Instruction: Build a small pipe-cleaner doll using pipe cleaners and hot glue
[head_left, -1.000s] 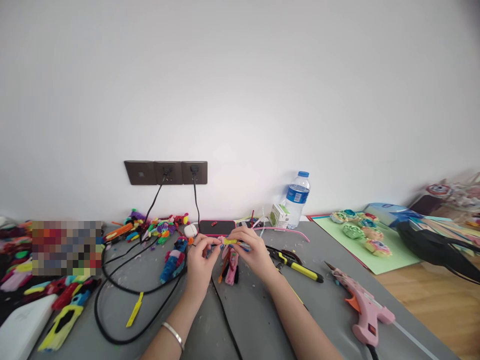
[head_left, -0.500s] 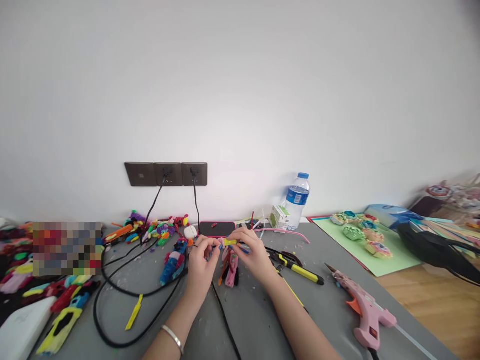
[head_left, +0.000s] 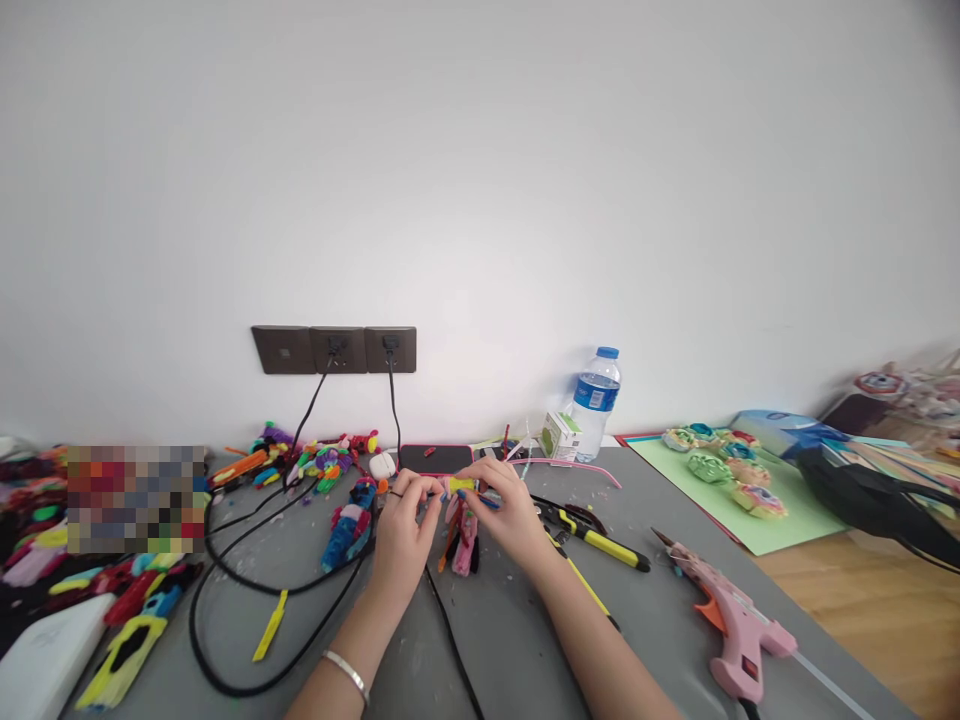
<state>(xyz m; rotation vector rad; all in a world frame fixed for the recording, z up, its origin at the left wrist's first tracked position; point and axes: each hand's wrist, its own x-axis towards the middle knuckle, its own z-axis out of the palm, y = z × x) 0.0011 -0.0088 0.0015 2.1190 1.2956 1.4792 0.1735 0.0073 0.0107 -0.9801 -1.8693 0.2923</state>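
Between both hands is a small yellow-and-pink fuzzy piece, seemingly of pipe cleaner. My left hand pinches its left end with thumb and fingertips. From the other side, the fingers of my right hand are closed on its yellow end; a bit of blue shows by those fingertips. Just below them on the table lies a bundle of pink, orange and black pipe-cleaner pieces. A blue fuzzy figure rests left of my left hand. The fingers partly hide the held piece.
Yellow-and-black pliers and a pink hot glue gun lie to the right. Black cable loops across the left. Behind stand a water bottle and small box; a phone lies nearby. Ribbon-like rosettes rest on green paper.
My fingers have shifted slightly on the held piece, and less of its yellow end is covered. Both hands stay in nearly the same place.
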